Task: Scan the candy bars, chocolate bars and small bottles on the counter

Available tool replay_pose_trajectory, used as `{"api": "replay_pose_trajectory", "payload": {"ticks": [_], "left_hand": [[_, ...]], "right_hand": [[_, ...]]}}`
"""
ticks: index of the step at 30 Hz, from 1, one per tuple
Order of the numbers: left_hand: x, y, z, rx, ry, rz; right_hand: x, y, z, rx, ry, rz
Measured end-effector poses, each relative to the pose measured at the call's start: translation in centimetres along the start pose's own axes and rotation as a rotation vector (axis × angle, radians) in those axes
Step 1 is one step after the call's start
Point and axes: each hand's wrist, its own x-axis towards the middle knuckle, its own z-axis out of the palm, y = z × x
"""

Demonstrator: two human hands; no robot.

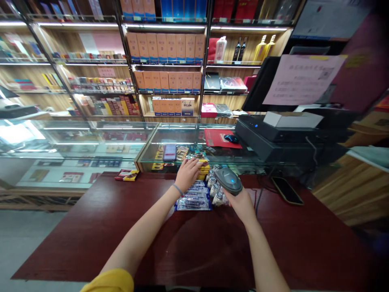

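Observation:
My left hand [187,175] reaches over the goods at the back of the counter, its fingers stretched out onto yellow packs [203,169]. Beneath and in front of it lie several blue-and-silver wrapped packets [193,202] in a row. In my right hand [240,200] is a grey barcode scanner [229,181] with a lit blue light, its head pointing forward and left. The scanner's handle is hidden by my fingers. Small silver-capped items [218,198] in clear wrapping stand between the packets and the scanner.
A dark red counter [194,251] spreads in front of me. Red-and-yellow packs [127,175] lie at its left, a phone [287,190] at its right. Behind is a glass display case [146,140] bearing another phone [169,152], a red mat [215,138] with a mouse [231,139], and a monitor [261,85].

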Motion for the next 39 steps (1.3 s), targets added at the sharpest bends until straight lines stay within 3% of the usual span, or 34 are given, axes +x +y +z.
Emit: {"api": "replay_pose_trajectory", "payload": {"ticks": [3,6,12,18,24,32,35,39], "left_hand": [[-3.3,-2.6,-2.2,-0.031,0.127,-0.118],[-7.8,-6.3,-4.4,0.026,0.165,-0.28],[-15.9,-13.7,-7.5,0.227,0.032,-0.501],[-19.0,-17.9,-7.4,0.253,-0.031,-0.703],[-19.3,-18.8,-6.3,0.138,0.034,-0.793],[-19.2,-18.1,-7.1,0.014,0.097,-0.798],[-19.0,-17.4,-7.8,-0.066,0.206,-0.792],[-18.0,-15.8,-8.9,-0.173,0.453,-0.816]], "right_hand": [[-0.4,-0.8,1.3,-0.017,-0.03,-0.014],[-0.6,-1.6,3.1,0.018,-0.064,-0.058],[-0.4,-2.8,7.5,0.159,-0.198,-0.111],[-0.7,-2.8,11.4,0.276,-0.316,-0.09],[-1.3,-3.0,12.8,0.312,-0.43,-0.102],[-1.9,-2.1,12.9,0.198,-0.43,-0.101],[-2.1,-1.8,12.8,0.172,-0.405,-0.144],[-2.2,-1.1,12.7,0.199,-0.384,-0.187]]}}
